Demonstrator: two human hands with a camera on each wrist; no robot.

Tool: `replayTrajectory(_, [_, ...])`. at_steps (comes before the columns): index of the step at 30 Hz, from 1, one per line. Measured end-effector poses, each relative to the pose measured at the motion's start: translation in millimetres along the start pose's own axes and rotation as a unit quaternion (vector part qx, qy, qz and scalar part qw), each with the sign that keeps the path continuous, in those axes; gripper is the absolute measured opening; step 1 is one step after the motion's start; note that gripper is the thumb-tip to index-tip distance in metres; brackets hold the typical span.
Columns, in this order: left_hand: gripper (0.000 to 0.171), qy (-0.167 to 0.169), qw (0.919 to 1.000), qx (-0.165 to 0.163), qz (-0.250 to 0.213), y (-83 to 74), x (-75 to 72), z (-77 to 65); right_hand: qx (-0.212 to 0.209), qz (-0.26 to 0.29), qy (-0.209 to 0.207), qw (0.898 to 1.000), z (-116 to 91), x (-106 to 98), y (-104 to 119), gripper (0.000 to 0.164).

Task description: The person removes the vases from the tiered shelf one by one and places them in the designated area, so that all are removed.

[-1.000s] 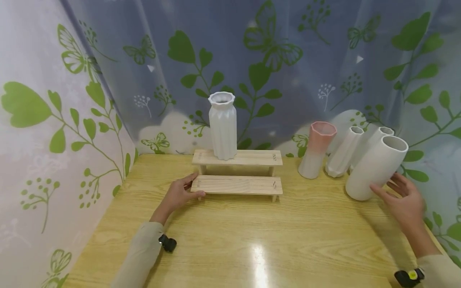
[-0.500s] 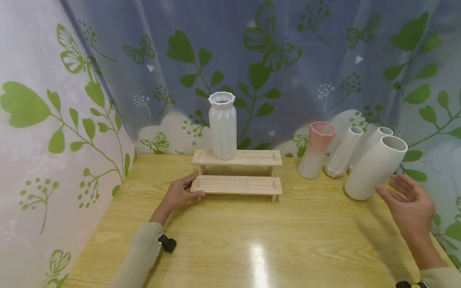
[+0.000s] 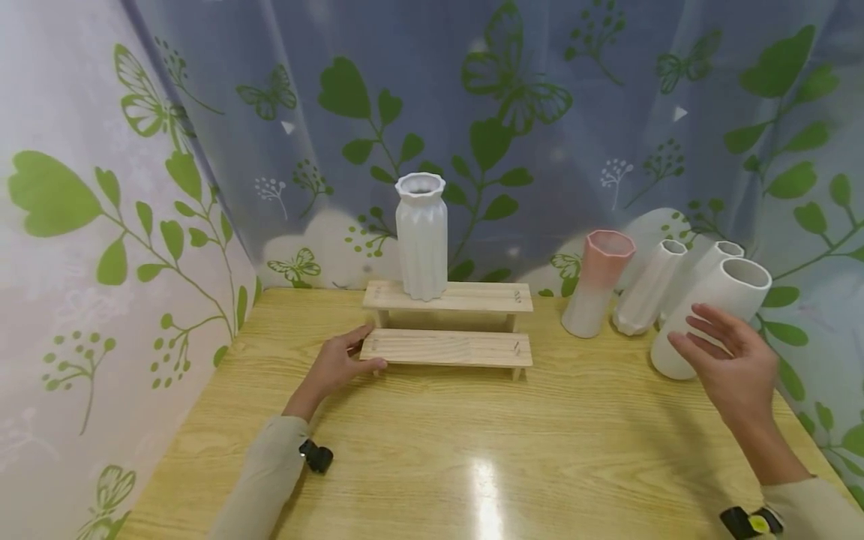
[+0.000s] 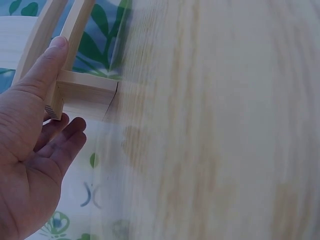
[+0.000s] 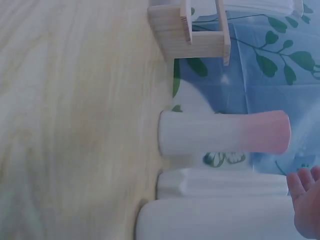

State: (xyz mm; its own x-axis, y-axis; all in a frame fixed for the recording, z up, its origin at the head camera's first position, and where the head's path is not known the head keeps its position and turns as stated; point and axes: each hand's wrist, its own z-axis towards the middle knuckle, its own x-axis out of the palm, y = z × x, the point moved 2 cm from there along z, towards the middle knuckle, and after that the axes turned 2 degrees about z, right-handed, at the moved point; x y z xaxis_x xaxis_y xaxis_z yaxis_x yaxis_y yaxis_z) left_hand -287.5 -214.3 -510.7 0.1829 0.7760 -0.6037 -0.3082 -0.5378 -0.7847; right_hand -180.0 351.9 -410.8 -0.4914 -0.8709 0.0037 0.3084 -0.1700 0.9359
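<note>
My left hand (image 3: 337,364) grips the left end of the lower step of a two-step wooden stand (image 3: 445,347). In the left wrist view the thumb (image 4: 47,67) lies on the stand's edge and the other fingers curl beneath. A white fluted vase (image 3: 423,240) stands upright on the upper step. My right hand (image 3: 739,367) is raised in front of a smooth white vase (image 3: 736,296), fingers relaxed and holding nothing. It partly covers that vase in the head view; whether they touch I cannot tell.
Left of the smooth vase stand a pink-and-white vase (image 3: 597,285) and a slim white vase (image 3: 649,289). Another white vase (image 3: 709,262) is partly hidden behind. A patterned curtain (image 3: 540,150) backs the wooden table (image 3: 432,450).
My right hand draws away from the right side of the smooth white vase, then moves left across its front. The left hand stays on the stand.
</note>
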Motion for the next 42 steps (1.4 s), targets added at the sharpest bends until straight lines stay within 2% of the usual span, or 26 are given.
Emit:
replayTrajectory(6, [0.09,0.004,1.0,-0.003,0.003,-0.5,0.0,0.2,-0.032,-0.004,0.027,0.999,9.4,18.3,5.2,0.051])
replayTrajectory(12, [0.091,0.003,1.0,-0.005,0.005,-0.4,-0.3,-0.3,-0.028,0.015,0.092,0.995,18.2,37.8,8.3,0.048])
replayTrajectory(18, [0.09,0.004,0.9999,-0.009,0.009,1.3,0.0,-0.2,-0.044,-0.026,0.133,0.99,21.8,62.0,14.7,0.049])
replayTrajectory(26, [0.09,0.005,0.9999,-0.009,0.008,5.3,0.6,1.2,-0.052,-0.038,0.167,0.984,27.2,94.4,21.4,0.05])
replayTrajectory(30, [0.09,0.003,0.9999,-0.008,0.006,4.2,-0.2,1.2,-0.06,-0.061,0.192,0.978,29.2,110.5,23.3,0.054])
replayTrajectory(36, [0.088,-0.001,1.0,-0.007,0.004,3.5,-2.1,0.6,-0.067,-0.112,0.239,0.962,28.8,135.5,29.4,0.058])
replayTrajectory(42, [0.088,0.001,1.0,0.002,0.007,2.5,-1.3,0.2,-0.093,-0.12,0.275,0.949,30.4,162.3,33.9,0.062])
